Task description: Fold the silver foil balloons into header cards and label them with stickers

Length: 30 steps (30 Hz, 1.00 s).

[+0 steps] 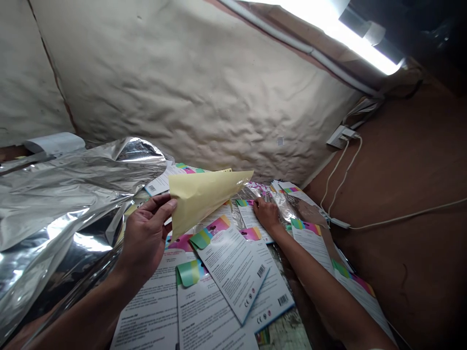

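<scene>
My left hand (pixel 148 233) pinches the edge of a pale yellow sheet (pixel 204 194) between thumb and fingers. The sheet is bent and held up above several printed packets. My right hand (pixel 265 213) is at the far side of the pile, its fingers curled down at the top of a white packet (pixel 251 218) with a coloured header; whether it grips that packet is hidden. Nearer to me, a white packet with a barcode (pixel 233 272) lies over others, each with small print and a green, blue and pink top.
Crumpled silver foil film (pixel 65 194) spreads over the left side. More packets (pixel 310 238) lie along the right. A white cable (pixel 401 216) runs from a power socket (pixel 341 136) along the brown wall. A bright tube light (pixel 365 48) hangs overhead.
</scene>
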Each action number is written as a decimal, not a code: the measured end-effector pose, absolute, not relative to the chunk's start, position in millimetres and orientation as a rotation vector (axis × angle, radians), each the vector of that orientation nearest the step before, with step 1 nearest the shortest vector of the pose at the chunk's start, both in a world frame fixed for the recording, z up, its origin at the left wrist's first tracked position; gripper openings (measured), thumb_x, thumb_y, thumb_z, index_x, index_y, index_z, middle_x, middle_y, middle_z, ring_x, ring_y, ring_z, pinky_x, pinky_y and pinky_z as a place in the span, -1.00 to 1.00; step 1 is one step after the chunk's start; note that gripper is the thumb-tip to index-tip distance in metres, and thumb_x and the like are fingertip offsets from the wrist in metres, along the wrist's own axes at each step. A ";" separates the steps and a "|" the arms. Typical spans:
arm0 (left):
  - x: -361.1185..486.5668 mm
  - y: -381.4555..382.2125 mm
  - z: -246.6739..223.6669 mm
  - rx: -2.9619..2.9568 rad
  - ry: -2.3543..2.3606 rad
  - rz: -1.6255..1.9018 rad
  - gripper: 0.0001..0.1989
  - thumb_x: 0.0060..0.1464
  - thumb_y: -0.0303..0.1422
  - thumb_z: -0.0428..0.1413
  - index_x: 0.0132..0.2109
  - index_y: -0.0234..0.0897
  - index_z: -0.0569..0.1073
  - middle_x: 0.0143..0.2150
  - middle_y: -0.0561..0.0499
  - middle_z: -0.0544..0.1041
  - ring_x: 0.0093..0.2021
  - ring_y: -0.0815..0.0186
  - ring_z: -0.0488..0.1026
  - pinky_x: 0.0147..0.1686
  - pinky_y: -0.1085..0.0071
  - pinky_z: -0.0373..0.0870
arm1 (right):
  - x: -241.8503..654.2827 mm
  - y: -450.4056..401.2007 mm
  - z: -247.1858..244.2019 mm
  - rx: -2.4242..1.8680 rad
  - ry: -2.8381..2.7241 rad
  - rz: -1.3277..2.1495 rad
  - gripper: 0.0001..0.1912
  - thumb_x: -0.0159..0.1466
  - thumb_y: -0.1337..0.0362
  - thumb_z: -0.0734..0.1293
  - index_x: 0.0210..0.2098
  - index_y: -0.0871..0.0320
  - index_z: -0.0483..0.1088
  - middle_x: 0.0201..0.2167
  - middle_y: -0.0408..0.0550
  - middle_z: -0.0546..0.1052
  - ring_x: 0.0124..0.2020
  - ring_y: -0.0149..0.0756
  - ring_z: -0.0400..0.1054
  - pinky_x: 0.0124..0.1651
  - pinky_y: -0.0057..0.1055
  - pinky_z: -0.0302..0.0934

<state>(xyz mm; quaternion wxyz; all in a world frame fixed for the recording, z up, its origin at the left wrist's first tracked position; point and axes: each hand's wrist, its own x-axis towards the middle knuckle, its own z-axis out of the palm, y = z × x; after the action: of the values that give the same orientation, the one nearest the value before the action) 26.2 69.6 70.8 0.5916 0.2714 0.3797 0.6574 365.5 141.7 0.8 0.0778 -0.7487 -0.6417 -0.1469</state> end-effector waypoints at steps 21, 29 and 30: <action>25.3 68.5 72.0 0.649 0.860 1.517 -0.66 -0.20 -0.32 0.36 -0.20 -0.25 0.53 -0.38 0.09 0.54 -0.38 0.33 0.52 -0.48 0.54 0.45 | 362.8 132.9 10.3 -2.141 -2.035 -0.190 -0.69 0.37 0.15 0.22 -0.14 0.10 0.57 -0.20 0.11 0.63 -0.13 0.00 0.49 -0.04 -0.15 0.24; 23.0 72.9 72.3 0.631 0.849 1.572 -0.69 -0.20 -0.33 0.35 -0.24 -0.23 0.51 -0.42 0.10 0.51 -0.40 0.32 0.51 -0.45 0.51 0.46 | 362.4 120.8 4.4 -1.966 -1.939 0.022 -0.79 0.29 0.27 0.30 -0.17 0.13 0.56 0.07 0.02 0.53 0.05 -0.12 0.41 0.12 -0.25 0.19; 21.3 74.9 72.7 0.612 0.848 1.601 -0.70 -0.19 -0.35 0.34 -0.24 -0.22 0.50 -0.42 0.10 0.51 -0.40 0.32 0.51 -0.43 0.49 0.47 | 363.8 121.2 6.4 -1.952 -1.887 0.049 -0.81 0.28 0.26 0.31 -0.23 0.15 0.56 0.03 0.04 0.55 0.00 -0.12 0.44 0.09 -0.25 0.22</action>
<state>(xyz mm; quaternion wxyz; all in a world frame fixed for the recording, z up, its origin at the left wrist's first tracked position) 21.3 74.9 72.7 0.5767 0.2616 0.3624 0.6839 363.8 121.2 6.4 0.2114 -0.7026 -0.6793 0.0175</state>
